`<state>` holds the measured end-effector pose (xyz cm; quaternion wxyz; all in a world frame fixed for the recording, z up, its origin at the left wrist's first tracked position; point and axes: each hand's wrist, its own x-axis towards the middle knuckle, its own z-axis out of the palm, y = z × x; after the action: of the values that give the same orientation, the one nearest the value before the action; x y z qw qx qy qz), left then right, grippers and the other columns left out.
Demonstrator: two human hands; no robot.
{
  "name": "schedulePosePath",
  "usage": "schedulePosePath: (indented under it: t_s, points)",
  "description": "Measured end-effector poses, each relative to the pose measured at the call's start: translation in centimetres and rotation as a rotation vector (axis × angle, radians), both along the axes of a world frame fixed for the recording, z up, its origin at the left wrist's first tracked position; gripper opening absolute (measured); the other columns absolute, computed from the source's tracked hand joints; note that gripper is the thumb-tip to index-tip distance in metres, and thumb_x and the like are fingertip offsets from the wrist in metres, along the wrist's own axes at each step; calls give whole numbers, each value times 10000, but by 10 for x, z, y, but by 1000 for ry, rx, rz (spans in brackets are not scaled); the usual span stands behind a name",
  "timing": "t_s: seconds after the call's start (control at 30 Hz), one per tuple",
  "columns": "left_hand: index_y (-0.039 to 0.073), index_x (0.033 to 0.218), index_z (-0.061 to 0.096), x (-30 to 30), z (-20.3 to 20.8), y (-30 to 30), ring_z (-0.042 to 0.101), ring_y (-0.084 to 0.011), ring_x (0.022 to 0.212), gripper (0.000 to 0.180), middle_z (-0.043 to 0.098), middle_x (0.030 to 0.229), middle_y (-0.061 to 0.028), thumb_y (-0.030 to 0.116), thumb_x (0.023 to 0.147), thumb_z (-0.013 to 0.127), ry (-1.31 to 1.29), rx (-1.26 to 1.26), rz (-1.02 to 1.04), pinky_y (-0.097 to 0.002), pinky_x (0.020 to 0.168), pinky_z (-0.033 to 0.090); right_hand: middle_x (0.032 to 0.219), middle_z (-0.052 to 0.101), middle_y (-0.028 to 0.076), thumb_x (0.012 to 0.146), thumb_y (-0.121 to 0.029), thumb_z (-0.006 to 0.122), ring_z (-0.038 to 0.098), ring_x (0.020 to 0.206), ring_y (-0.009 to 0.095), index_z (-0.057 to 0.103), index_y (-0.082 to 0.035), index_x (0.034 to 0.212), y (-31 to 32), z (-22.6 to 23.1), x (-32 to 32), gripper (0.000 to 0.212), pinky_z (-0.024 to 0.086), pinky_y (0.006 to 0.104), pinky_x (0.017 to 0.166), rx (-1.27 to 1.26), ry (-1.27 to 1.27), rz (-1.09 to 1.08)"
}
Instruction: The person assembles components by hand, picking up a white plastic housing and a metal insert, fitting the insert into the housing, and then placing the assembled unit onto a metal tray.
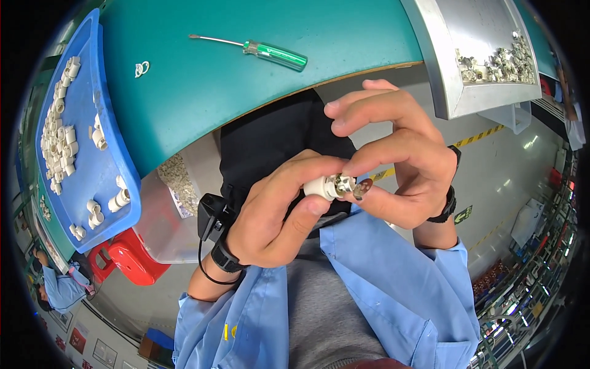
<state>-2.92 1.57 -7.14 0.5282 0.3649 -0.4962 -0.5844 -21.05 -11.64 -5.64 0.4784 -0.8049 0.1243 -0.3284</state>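
My left hand (270, 212) pinches a white cylindrical socket-like part (319, 187) between thumb and forefinger, above my lap. From its right end sticks out a small shiny metal fitting (345, 184), with a brownish round piece (364, 187) beyond it. Thumb and forefinger of my right hand (412, 163) close around that metal end, while its other fingers are curled loosely in the air. The fingertips partly hide where the metal meets the white part.
A green-handled screwdriver (276, 54) and a small white ring-like piece (142, 69) lie on the green table (178, 104). At left, a blue tray (117, 166) holds several white parts. A metal tray (452, 92) at right contains small metal pieces. A red stool (138, 258) stands lower left.
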Motion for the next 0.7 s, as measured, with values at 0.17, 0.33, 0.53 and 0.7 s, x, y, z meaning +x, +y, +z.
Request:
schedulePosePath:
  t_s: [0.17, 0.33, 0.53, 0.7]
  points:
    - [-46, 1297, 414, -10, -10, 2, 591, -175, 947, 312, 578, 1141, -164, 43, 1010, 503, 84, -102, 131, -306, 826, 490, 1099, 655, 162, 657, -81, 774, 665, 1058, 381, 709, -73, 856, 2, 1, -1, 210, 314, 562, 1066, 2, 30, 17]
    - [-37, 1265, 425, -13, -4, 4, 571, -142, 811, 284, 603, 1019, -137, 140, 1049, 472, 198, 19, 134, -272, 725, 476, 1078, 656, 161, 662, -81, 776, 674, 1034, 374, 715, -75, 833, 8, -4, -4, 182, 305, 568, 1081, 81, -26, -33]
    - [2, 1166, 446, -11, -1, 1, 444, -93, 592, 283, 555, 773, -85, 267, 1084, 390, 546, 357, 28, -239, 534, 348, 1067, 657, 158, 692, -122, 782, 689, 990, 366, 723, -84, 789, -1, -7, 0, 119, 315, 565, 1079, -49, -66, 31]
    - [26, 1106, 449, -9, 8, -4, 355, -87, 487, 280, 484, 635, -63, 283, 1097, 336, 782, 624, -71, -247, 458, 269, 1067, 658, 157, 706, -137, 777, 695, 970, 359, 731, -91, 781, -9, 2, 3, 99, 324, 556, 1077, -104, -36, 140]
